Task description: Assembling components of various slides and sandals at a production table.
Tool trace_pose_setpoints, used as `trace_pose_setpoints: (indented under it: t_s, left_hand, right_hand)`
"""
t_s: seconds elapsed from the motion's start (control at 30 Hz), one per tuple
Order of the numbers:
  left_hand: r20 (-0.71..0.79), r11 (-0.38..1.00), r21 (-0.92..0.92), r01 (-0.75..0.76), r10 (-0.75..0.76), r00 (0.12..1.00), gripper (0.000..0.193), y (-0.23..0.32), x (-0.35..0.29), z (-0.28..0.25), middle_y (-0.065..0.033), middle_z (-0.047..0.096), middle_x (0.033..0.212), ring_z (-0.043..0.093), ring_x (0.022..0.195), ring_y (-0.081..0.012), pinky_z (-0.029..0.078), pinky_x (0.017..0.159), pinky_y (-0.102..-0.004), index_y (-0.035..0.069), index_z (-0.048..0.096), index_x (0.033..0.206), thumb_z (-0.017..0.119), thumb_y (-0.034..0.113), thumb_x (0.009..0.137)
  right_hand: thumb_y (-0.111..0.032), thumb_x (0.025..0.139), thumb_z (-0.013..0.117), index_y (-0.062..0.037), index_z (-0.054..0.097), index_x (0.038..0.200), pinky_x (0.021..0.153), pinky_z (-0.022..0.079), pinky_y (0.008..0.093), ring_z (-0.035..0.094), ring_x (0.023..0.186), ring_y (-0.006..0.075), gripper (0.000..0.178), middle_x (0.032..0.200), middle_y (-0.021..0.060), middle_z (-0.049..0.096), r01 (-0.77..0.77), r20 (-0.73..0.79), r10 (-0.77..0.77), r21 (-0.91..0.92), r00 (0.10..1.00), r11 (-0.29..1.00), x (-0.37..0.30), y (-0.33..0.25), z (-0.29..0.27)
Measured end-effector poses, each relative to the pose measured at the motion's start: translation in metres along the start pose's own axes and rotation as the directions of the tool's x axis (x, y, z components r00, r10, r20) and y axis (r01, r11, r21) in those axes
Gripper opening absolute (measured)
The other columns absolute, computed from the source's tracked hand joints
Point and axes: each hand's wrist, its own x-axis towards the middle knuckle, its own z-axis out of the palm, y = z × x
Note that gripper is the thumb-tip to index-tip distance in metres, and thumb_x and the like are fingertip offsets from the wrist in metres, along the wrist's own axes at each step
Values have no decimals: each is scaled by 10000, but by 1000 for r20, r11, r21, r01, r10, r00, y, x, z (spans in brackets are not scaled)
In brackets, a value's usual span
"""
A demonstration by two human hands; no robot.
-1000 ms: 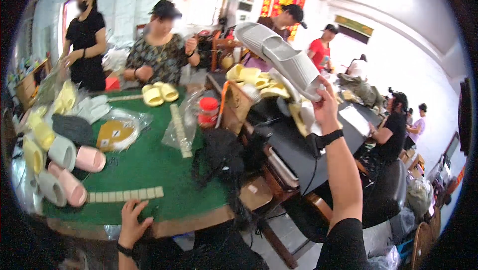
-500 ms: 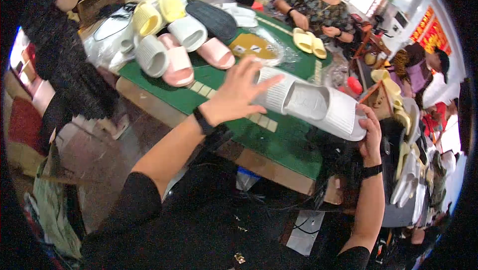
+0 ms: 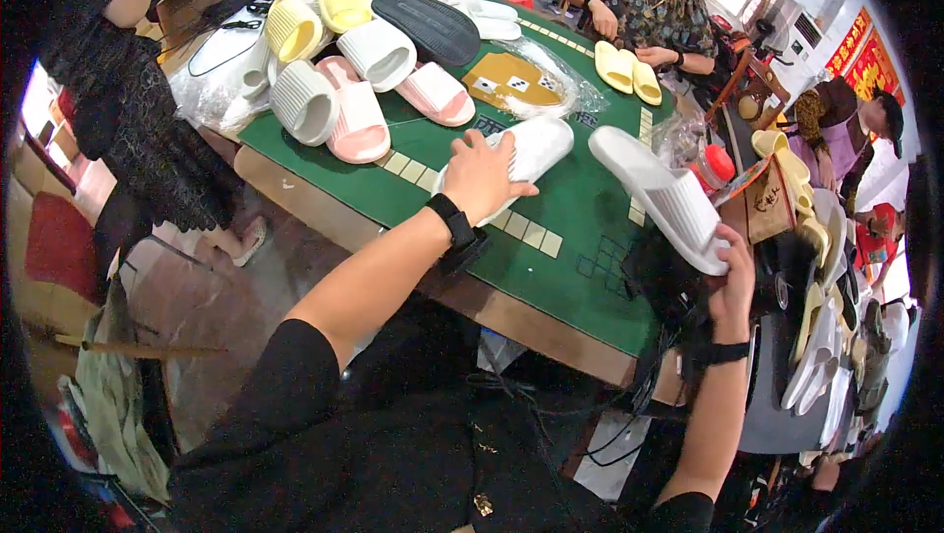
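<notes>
Above the near part of the green table my left hand (image 3: 479, 179) is wrapped round one end of a white slide slipper (image 3: 544, 148). The slipper is tilted, with its far end pointing away to the right. My right hand (image 3: 730, 272) grips a second white slide slipper (image 3: 657, 184) by the end nearest me, thumb and fingers closed on it. That slipper slants up and to the left, its ribbed strap in sight. A gap separates the two slippers. The fingers on the underside of both are partly hidden.
Pink, grey, white and yellow slippers (image 3: 354, 120) crowd the table's left side, near a large dark sole (image 3: 428, 24). A yellow pair (image 3: 629, 71) lies before a person in a patterned top (image 3: 649, 7). At the right stand a red-lidded jar (image 3: 716, 164) and many more slippers (image 3: 821, 336).
The two white slippers, close together before, are now apart. My left hand has closed on one and the right hand still holds the other, turned more upright. The view has shifted slightly.
</notes>
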Motion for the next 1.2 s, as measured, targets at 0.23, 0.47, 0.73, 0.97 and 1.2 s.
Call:
trace_pose_setpoints:
  t_s: [0.23, 0.47, 0.73, 0.97, 1.2]
  left_hand:
    - [118, 995, 24, -96, 93, 989, 682, 5, 11, -5, -276, 579, 1044, 617, 918, -467, 532, 741, -514, 129, 509, 1274, 631, 621, 817]
    - [-1, 969, 53, -243, 243, 970, 653, -2, 7, 2, -250, 553, 1106, 547, 1059, -421, 523, 784, -498, 84, 532, 1221, 669, 571, 809]
    - [40, 956, -97, -276, 281, 959, 699, 29, 16, 20, -215, 543, 1194, 495, 1176, -378, 474, 820, -613, -13, 498, 1160, 637, 586, 828]
    - [-16, 953, -115, -280, 280, 960, 523, -14, 62, 17, -230, 620, 1089, 580, 1047, -423, 488, 865, -524, 107, 482, 1312, 615, 409, 906]
    - [-105, 973, 103, -208, 219, 970, 185, -62, 183, 42, -171, 692, 922, 666, 899, -360, 552, 749, -488, 75, 691, 941, 533, 135, 865]
  right_hand:
    - [-110, 934, 569, -47, 453, 1320, 524, 492, 256, 630, 656, 158, 408, 906, 90, 656, -386, 554, 417, -179, 721, 905, -63, 45, 104]
    - [-131, 894, 636, -3, 642, 1111, 711, 510, 304, 633, 776, 149, 252, 879, 75, 674, 167, 587, 155, -456, 794, 874, -43, 29, 118]
    - [-135, 802, 707, -38, 556, 1284, 1031, 365, 425, 500, 1155, 350, 515, 1223, 137, 592, 696, 674, -281, -485, 683, 529, 6, 43, 145]
    - [-23, 744, 739, -73, 517, 1345, 1087, 342, 429, 454, 1240, 365, 642, 1334, 173, 518, 677, 523, -431, -589, 736, 441, -5, 9, 133]
    - [-37, 918, 594, -18, 535, 1326, 908, 466, 299, 588, 1044, 168, 413, 1157, 89, 635, 658, -108, -753, -417, 650, 627, -41, -145, 62]
